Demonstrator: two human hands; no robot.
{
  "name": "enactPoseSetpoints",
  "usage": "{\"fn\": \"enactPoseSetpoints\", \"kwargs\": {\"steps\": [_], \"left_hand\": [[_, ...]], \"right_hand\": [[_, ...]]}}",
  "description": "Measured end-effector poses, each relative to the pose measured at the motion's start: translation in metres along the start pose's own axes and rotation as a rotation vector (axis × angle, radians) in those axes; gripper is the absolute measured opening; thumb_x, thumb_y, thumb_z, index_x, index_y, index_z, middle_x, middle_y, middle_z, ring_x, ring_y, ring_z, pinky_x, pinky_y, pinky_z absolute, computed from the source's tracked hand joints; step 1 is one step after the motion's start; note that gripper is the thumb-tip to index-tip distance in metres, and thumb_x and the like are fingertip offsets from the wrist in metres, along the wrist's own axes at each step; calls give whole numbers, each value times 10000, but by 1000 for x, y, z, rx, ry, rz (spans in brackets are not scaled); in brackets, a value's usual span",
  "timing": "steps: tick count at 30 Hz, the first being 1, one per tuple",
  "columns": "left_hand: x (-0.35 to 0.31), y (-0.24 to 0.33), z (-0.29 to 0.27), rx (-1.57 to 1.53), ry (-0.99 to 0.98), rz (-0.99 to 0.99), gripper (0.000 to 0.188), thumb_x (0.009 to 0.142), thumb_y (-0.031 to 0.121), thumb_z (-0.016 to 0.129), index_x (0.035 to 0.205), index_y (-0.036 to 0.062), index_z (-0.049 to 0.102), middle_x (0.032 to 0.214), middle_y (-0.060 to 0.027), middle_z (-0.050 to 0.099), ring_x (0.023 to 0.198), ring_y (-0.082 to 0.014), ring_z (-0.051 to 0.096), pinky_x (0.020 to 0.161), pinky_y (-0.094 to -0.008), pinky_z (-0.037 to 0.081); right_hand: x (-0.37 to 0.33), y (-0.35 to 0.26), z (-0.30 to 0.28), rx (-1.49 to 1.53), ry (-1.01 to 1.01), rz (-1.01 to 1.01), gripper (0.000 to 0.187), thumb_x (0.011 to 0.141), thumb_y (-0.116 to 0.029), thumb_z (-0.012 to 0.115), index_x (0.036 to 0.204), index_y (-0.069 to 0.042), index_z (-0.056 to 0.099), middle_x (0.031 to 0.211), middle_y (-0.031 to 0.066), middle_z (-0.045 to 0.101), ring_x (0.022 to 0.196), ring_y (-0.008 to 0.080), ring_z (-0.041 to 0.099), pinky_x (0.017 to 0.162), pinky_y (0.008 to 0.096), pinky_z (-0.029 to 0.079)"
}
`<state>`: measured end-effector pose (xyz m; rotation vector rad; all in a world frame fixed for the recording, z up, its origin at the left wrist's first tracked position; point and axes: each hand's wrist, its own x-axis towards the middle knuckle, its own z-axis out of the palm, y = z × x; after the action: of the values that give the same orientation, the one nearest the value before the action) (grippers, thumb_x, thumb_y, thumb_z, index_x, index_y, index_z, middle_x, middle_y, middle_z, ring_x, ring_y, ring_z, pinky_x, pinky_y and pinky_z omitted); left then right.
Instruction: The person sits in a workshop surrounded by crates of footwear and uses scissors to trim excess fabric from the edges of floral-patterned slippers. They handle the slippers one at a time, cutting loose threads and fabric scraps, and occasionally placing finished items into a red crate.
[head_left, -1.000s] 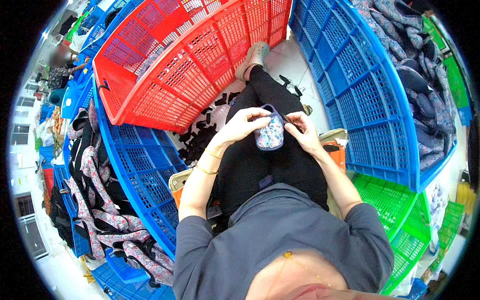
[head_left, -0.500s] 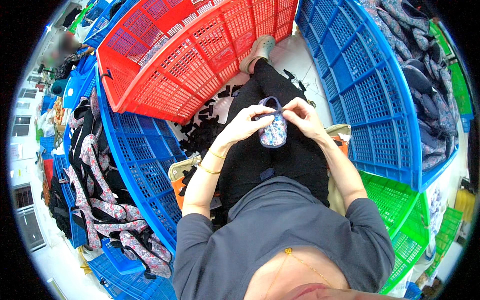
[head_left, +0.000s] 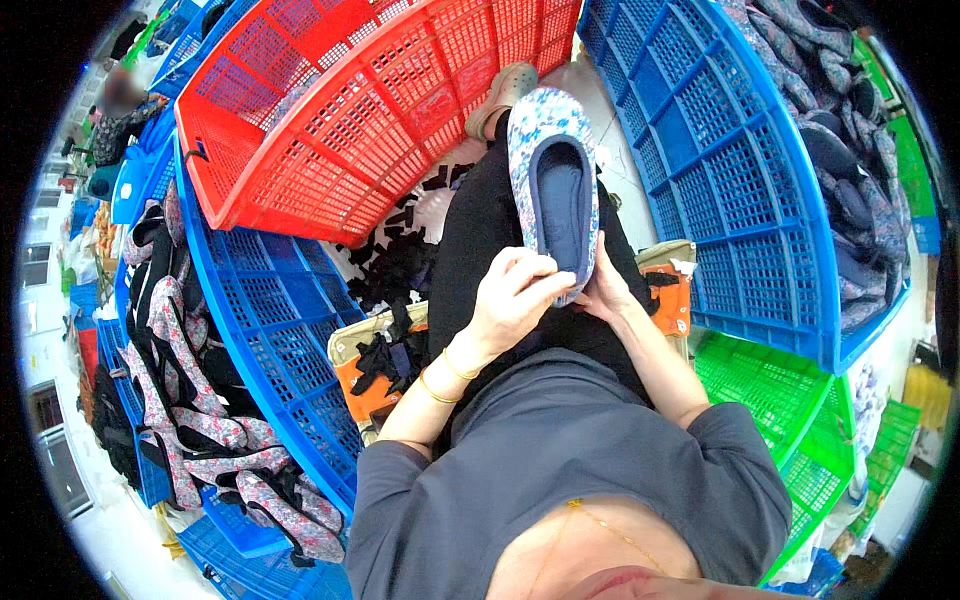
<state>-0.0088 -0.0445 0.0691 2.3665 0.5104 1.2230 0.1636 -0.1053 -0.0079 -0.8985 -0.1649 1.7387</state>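
Observation:
A slipper in blue and white floral fabric with a dark blue lining stands above my lap, its opening facing me and its toe pointing away. Its heel end is gripped by my left hand, thumb and fingers closed over the left side of the rim. My right hand is closed on the heel from the right side, some of its fingers hidden behind the slipper. Two gold bangles circle my left wrist.
Ahead stands a red crate. Blue crates flank me, the left crate beside pink floral slippers, the right crate beside bluish slippers. Green crates sit at lower right. Black scraps litter the floor. Another person is far left.
The slipper has been turned and lifted: its toe now points away and its opening faces me. Both hands have moved closer to my body and hold its heel end.

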Motion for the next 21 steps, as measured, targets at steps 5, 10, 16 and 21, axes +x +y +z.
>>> {"fn": "enactPoseSetpoints", "kwargs": {"steps": [5,10,16,21], "left_hand": [[-19,4,10,98,79,70,391,612,11,710,982,134,742,859,6,588,790,-192,551,733,-311,489],[-33,3,16,123,113,89,363,613,-3,734,964,84,727,906,-20,614,816,-208,570,740,-311,498],[-34,-6,15,78,200,54,312,634,-32,766,912,99,717,954,-69,626,861,-237,605,773,-326,518],[-32,-7,18,90,250,35,313,635,-19,775,915,113,726,1012,-91,617,937,-249,589,797,-335,515]], "right_hand": [[12,-3,19,-56,-352,-77,978,828,-814,242,1418,-53,409,1276,189,577,1110,249,612,820,330,537],[23,0,22,-64,-428,-100,958,849,-778,278,1408,-10,398,1267,237,564,1128,301,600,976,423,485],[40,-13,22,-84,-173,-287,1034,734,-815,473,1335,26,453,1187,179,597,998,239,638,894,369,531],[55,-16,-9,-193,-187,-352,947,800,-761,455,1339,18,460,1219,182,596,1041,244,634,910,380,525]]}}
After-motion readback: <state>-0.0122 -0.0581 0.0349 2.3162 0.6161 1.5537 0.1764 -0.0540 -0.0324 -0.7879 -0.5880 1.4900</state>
